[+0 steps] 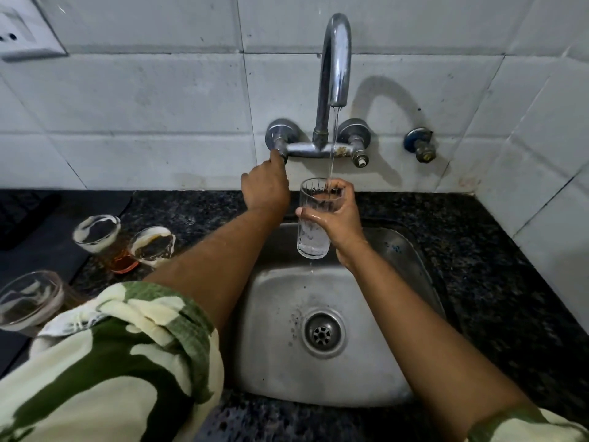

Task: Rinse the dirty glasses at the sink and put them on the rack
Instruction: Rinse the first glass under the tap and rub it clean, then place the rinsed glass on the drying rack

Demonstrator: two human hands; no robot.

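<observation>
Over the steel sink (376,362), the right hand (338,218) grips a clear ribbed glass (315,224) upright, fingers wrapped around its far side and the thumb across the near side. A thin stream of water (333,145) falls from the curved chrome faucet (334,65) into the mouth of the glass, and water appears to be dripping from its base toward the basin, though the view there is too faint to be sure. The left hand (264,186) reaches up to the left tap handle (280,151), its fingers curled around the handle's end. The forearm crosses the near-left edge of the sink, and a green and cream sleeve (121,362) covers the upper arm.

On the dark speckled counter (494,250), left of the sink, stand two dirty glasses just beside each other: one with foam round its rim and amber liquid at the bottom (98,237), and one with brown residue inside (153,245). A third dirty glass (28,301) sits nearer the camera at the left edge, partly behind the sleeve. On the tiled wall (159,100), a separate valve (420,145) sits right of the faucet.
</observation>
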